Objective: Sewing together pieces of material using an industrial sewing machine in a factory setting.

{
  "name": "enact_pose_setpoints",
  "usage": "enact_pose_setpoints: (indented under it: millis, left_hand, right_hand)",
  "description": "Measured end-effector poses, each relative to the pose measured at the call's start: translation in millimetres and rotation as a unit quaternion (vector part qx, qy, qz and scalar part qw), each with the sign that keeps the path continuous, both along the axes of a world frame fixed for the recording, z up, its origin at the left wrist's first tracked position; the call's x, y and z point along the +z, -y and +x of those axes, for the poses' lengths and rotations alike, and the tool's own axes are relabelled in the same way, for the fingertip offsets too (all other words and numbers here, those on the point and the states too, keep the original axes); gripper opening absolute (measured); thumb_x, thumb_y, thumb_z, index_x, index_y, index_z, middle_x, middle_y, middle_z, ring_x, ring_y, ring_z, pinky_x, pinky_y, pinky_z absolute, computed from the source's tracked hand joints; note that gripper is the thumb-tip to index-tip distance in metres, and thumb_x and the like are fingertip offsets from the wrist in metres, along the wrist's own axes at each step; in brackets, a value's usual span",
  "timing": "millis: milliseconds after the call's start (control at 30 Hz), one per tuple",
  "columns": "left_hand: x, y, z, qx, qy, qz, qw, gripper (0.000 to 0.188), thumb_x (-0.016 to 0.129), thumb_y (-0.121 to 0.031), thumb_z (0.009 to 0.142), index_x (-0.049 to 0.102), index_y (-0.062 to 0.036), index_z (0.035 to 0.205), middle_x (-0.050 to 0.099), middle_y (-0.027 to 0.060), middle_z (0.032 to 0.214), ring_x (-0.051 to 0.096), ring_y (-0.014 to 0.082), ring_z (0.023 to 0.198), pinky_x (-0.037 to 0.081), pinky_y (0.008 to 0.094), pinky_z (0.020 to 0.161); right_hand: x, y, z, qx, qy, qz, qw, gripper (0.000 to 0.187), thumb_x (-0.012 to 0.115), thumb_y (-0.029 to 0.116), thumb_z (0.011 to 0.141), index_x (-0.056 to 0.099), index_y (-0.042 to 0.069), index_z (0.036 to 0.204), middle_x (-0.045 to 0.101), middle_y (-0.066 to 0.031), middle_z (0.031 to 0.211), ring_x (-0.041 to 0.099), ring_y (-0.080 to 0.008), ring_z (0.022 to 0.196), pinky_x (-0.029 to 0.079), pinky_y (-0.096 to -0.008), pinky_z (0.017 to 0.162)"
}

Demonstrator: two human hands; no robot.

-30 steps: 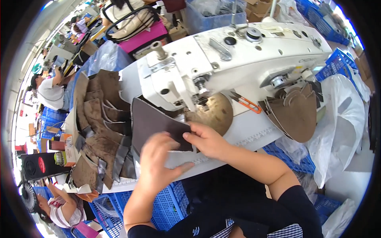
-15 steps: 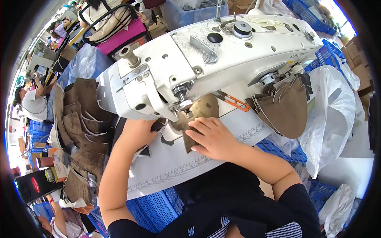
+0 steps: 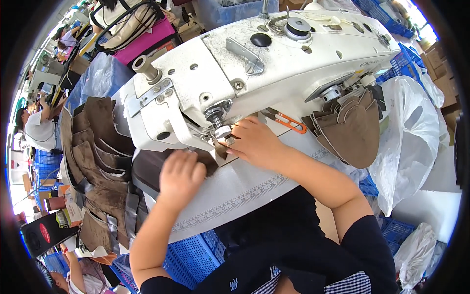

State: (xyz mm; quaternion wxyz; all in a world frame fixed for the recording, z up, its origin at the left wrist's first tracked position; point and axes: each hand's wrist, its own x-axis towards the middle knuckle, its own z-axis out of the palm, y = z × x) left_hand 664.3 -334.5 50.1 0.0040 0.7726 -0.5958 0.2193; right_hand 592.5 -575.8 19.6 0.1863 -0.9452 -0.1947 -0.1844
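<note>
A white sewing machine (image 3: 210, 68) stands across the white table. Close beside its needle area, my right hand (image 3: 257, 144) has its fingers bent together over a small brown suede-like piece (image 3: 222, 153), gripping its edge. My left hand (image 3: 183, 176) is to the left of it, in front of the machine head, fingers curled in and slightly blurred. What they hold, if anything, is hidden. Brown material (image 3: 206, 159) passes under the machine head by its fingertips, and a darker brown panel (image 3: 149, 169) lies left of that hand.
Layered brown pieces (image 3: 98, 147) are heaped at the left. Orange-handled thread snips (image 3: 289, 122) rest behind my right hand, beside a stack of rounded brown pieces (image 3: 355, 134). A printed ruler strip (image 3: 235, 195) runs along the table's front. White plastic bags (image 3: 404, 137) hang at right.
My left hand has come out from beside the machine head, toward me and right. My right hand has moved up to the needle area. The brown piece has shifted left, under the machine head.
</note>
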Motion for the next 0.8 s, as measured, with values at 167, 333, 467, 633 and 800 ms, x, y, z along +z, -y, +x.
enact_pose_setpoints:
  millis: [167,333,467,633,800]
  left_hand:
    - [-2,19,-24,0.036,-0.060,0.065,0.995,0.031,0.058,-0.014,0.074,0.064,-0.0039,0.102,0.066,0.0091,0.106,0.062,0.0199,0.099,0.045,0.0384,0.096]
    - [1,26,-15,-0.013,-0.057,0.043,0.997,0.031,0.058,-0.014,0.073,0.065,-0.0074,0.103,0.065,0.0069,0.104,0.061,0.0205,0.097,0.044,0.0378,0.094]
    - [3,24,-15,-0.008,-0.060,0.038,0.997,0.031,0.058,-0.013,0.072,0.066,-0.0079,0.102,0.063,0.0040,0.096,0.061,0.0199,0.092,0.045,0.0367,0.092]
    - [3,21,-12,-0.008,-0.060,0.051,0.997,0.033,0.057,-0.012,0.073,0.065,-0.0048,0.104,0.064,0.0079,0.098,0.062,0.0211,0.093,0.045,0.0360,0.091]
    - [13,25,-16,0.012,-0.108,0.083,0.991,0.037,0.056,-0.010,0.074,0.061,-0.0018,0.110,0.063,0.0092,0.101,0.060,0.0227,0.100,0.042,0.0383,0.098]
  right_hand:
    - [-2,4,3,0.001,0.011,0.059,0.998,0.025,0.067,0.021,0.079,0.062,0.014,0.102,0.060,-0.0002,0.106,0.055,-0.0203,0.103,0.043,-0.0378,0.088]
    - [11,8,7,0.003,-0.094,0.045,0.995,0.024,0.068,0.022,0.078,0.062,0.013,0.100,0.059,-0.0010,0.108,0.054,-0.0214,0.105,0.043,-0.0383,0.088]
    - [12,5,-14,-0.040,-0.020,0.050,0.998,0.026,0.069,0.025,0.077,0.061,0.009,0.096,0.056,-0.0077,0.107,0.051,-0.0295,0.108,0.040,-0.0433,0.089]
    - [18,12,-44,-0.277,-0.089,0.054,0.955,0.046,0.070,0.028,0.077,0.053,0.003,0.111,0.052,-0.0149,0.117,0.047,-0.0338,0.114,0.038,-0.0473,0.092]
    - [9,36,-26,-0.323,-0.085,-0.013,0.943,0.055,0.070,0.028,0.079,0.051,-0.001,0.121,0.049,-0.0188,0.121,0.046,-0.0336,0.114,0.039,-0.0429,0.091]
